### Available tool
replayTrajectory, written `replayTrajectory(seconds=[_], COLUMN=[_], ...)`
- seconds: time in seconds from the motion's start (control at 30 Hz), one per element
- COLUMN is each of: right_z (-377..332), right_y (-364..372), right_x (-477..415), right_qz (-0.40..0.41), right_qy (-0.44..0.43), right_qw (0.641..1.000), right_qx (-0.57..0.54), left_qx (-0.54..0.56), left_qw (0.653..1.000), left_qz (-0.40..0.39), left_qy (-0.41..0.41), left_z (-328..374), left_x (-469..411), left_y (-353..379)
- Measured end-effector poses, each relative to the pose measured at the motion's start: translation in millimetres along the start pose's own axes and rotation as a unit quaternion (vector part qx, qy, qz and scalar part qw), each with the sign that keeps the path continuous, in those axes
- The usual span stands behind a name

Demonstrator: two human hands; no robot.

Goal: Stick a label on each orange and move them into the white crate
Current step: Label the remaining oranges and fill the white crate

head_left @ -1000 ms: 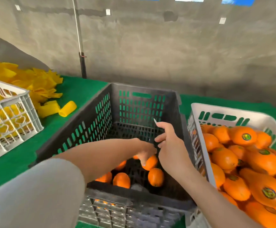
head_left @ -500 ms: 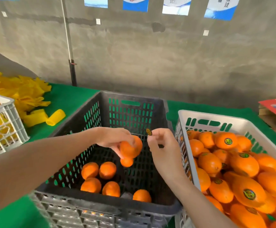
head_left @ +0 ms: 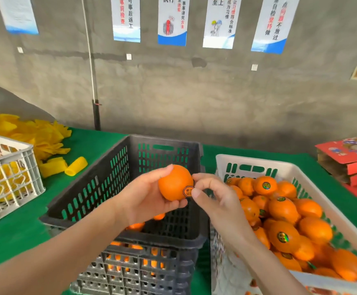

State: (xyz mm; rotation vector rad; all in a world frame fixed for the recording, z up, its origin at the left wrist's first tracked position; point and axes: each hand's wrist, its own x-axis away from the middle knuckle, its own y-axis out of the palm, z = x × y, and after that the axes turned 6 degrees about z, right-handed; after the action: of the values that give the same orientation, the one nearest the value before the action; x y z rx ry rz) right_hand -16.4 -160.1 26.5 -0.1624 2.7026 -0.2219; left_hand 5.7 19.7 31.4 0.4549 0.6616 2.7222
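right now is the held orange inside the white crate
No, the left hand holds the orange over the black crate.

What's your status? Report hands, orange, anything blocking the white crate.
Left hand grips orange above black crate. Right hand pinches label against orange's side. White crate on the right, nothing in the way.

The orange, a label on it, sits in my left hand above the middle crate; the fuller crate lies right, a third crate left.
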Motion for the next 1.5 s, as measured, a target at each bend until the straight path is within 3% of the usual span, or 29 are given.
replayTrajectory(seconds=[0.27, 0.53, 0.73, 0.87, 0.97, 1.07, 1.2, 1.3, 1.33, 1.43, 1.5], right_z=[-6.5, -2.6, 6.7, 24.4, 39.1, 50.7, 69.1, 86.9, 93.9, 112.4, 118.0], right_y=[-47.7, -72.1, -79.9, -93.8, -99.3, -104.6, -127.1, -147.4, -153.4, -165.9, -168.3], right_x=[34.0, 54.2, 78.7, 91.8, 97.1, 91.9, 57.2, 15.7, 4.4, -12.3, -12.6], right_qz=[-0.003, 0.097, 0.159, 0.112, 0.036, 0.023, 0.106, 0.161, 0.165, 0.135, 0.108], right_qy=[-0.051, -0.112, -0.073, 0.06, 0.075, 0.062, 0.014, 0.058, 0.071, 0.089, 0.094], right_qw=[0.996, 0.974, 0.976, 0.992, 0.997, 0.996, 0.977, 0.953, 0.948, 0.932, 0.913], right_qx=[0.067, 0.173, 0.132, 0.024, -0.007, 0.055, 0.185, 0.249, 0.263, 0.325, 0.383], left_qx=[-0.12, -0.142, -0.146, -0.208, -0.226, -0.244, -0.344, -0.563, -0.596, -0.613, -0.601], left_qw=[0.99, 0.985, 0.983, 0.972, 0.967, 0.95, 0.89, 0.771, 0.747, 0.723, 0.735], left_qz=[0.065, 0.083, 0.097, 0.108, 0.113, 0.188, 0.254, 0.232, 0.221, 0.226, 0.219], left_qy=[0.022, 0.059, 0.052, 0.019, 0.034, 0.058, 0.158, 0.186, 0.195, 0.226, 0.223], left_z=[-38.2, -62.5, -82.4, -105.3, -119.2, -130.3, -138.7, -151.0, -154.1, -155.6, -157.9], left_x=[5.5, 1.9, -0.8, 0.2, -4.7, -27.2, -66.9, -81.3, -83.3, -86.5, -89.1], left_y=[66.6, 99.8, 112.9, 110.5, 120.2, 137.2, 139.1, 122.1, 119.1, 118.4, 117.2])
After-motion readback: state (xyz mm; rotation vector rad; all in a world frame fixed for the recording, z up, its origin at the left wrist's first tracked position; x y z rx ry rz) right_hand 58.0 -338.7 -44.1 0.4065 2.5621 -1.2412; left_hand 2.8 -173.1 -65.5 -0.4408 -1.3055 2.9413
